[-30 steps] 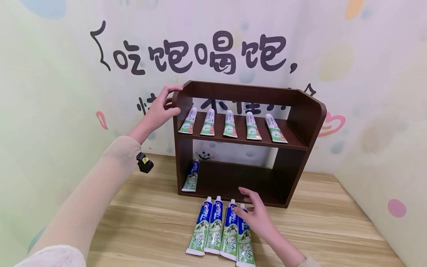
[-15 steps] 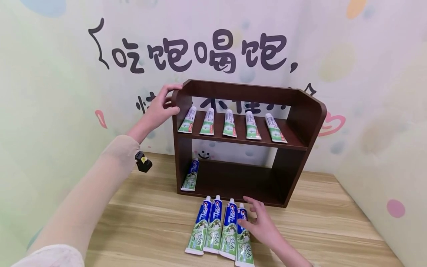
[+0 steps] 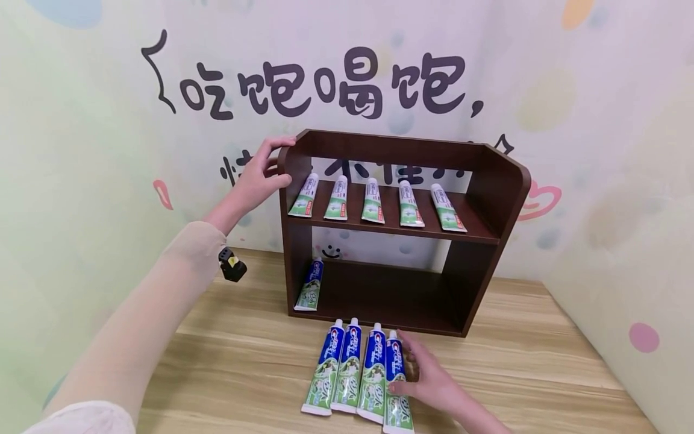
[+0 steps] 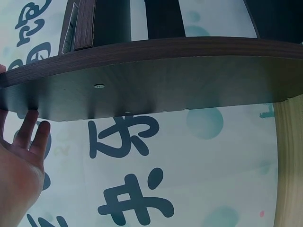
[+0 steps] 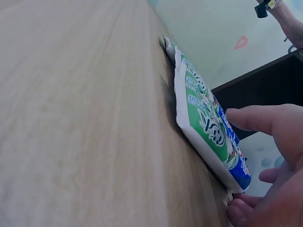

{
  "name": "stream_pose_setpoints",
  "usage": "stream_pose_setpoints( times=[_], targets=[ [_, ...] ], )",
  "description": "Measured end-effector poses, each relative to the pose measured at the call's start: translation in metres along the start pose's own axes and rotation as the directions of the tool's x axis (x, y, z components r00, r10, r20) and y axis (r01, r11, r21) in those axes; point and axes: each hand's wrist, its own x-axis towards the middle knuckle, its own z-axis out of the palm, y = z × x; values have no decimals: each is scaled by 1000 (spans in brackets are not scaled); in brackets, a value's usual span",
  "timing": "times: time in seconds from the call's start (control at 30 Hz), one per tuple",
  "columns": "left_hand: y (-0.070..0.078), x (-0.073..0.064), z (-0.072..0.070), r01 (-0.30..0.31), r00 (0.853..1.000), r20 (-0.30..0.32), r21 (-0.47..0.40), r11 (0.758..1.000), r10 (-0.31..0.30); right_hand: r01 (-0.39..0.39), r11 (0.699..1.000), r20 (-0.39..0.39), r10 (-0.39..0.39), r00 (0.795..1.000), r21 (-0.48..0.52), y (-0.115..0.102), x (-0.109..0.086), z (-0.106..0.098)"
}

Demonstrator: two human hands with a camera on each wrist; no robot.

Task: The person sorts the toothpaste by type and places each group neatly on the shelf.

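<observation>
My left hand [image 3: 262,175] holds the upper left side of a dark brown two-tier shelf [image 3: 398,235], its thumb at the panel's front edge. In the left wrist view, fingertips [image 4: 31,116] touch the panel's outer face. My right hand [image 3: 431,377] is at the rightmost of several blue-and-green toothpaste tubes [image 3: 396,367] lying side by side on the table. Its thumb reaches over that tube. In the right wrist view, the other fingers [image 5: 239,210] lie low by the tube's side, and the thumb [image 5: 251,117] is above it, apart from the fingers. Whether the thumb touches is unclear.
Several white-and-green toothpaste tubes [image 3: 372,202] are spaced along the upper tier. One blue-and-green tube [image 3: 310,286] leans at the lower tier's left end. The wooden table [image 3: 233,361] meets a printed wall covering [image 3: 347,36] behind the shelf.
My right hand has come down and toward me, with its thumb sliding from near the tube's cap end to lower over its body. My left hand stays on the shelf.
</observation>
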Motion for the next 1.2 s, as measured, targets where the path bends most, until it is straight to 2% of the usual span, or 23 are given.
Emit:
stream_pose_setpoints(
  times=[0.17,0.43,0.63,1.0,1.2],
  targets=[
    [-1,0,1,2,1000,5,2,1000,-2,-32,999,81,33,996,-9,0,-4,-4],
    [0,0,-1,-4,1000,-4,3,1000,4,-3,990,91,16,996,-139,6,5,-4],
    [1,0,0,-16,1000,-5,3,1000,16,-48,978,86,67,994,-202,3,10,-5],
    [0,-1,0,-12,1000,-10,10,1000,13,-83,978,46,94,995,-190,-3,8,-1],
    [0,-1,0,-7,1000,-5,10,1000,7,-73,988,55,81,995,-136,-2,13,-4]
  ],
)
